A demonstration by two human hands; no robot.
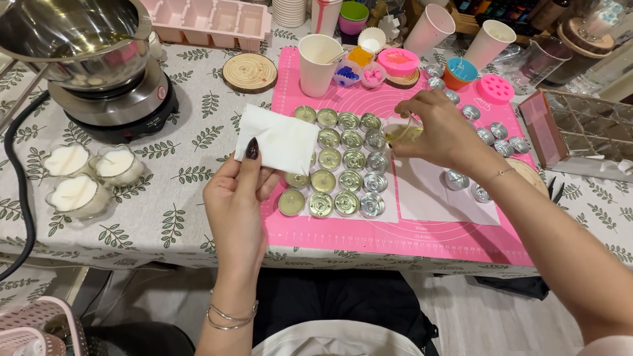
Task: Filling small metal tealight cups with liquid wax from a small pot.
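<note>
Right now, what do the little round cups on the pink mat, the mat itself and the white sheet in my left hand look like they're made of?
little round cups: thin shiny metal, probably aluminium; they glint silver.
pink mat: looks like matte silicone, lying flat and printed with white guide lines.
white sheet, held in the left hand: seems soft tissue paper, slightly creased.

A table covered with a white cloth printed with green leaf sprigs (184, 211) fills most of the view. On its left stands a round black-and-steel electric hotplate (115, 105), and a black power cable (20, 191) curves down over the table edge. Below the edge, pale wood-grain flooring (488, 316) shows, with a pink plastic slatted basket (33, 326) at the lower left corner. The light is bright, even and indoor.
</note>
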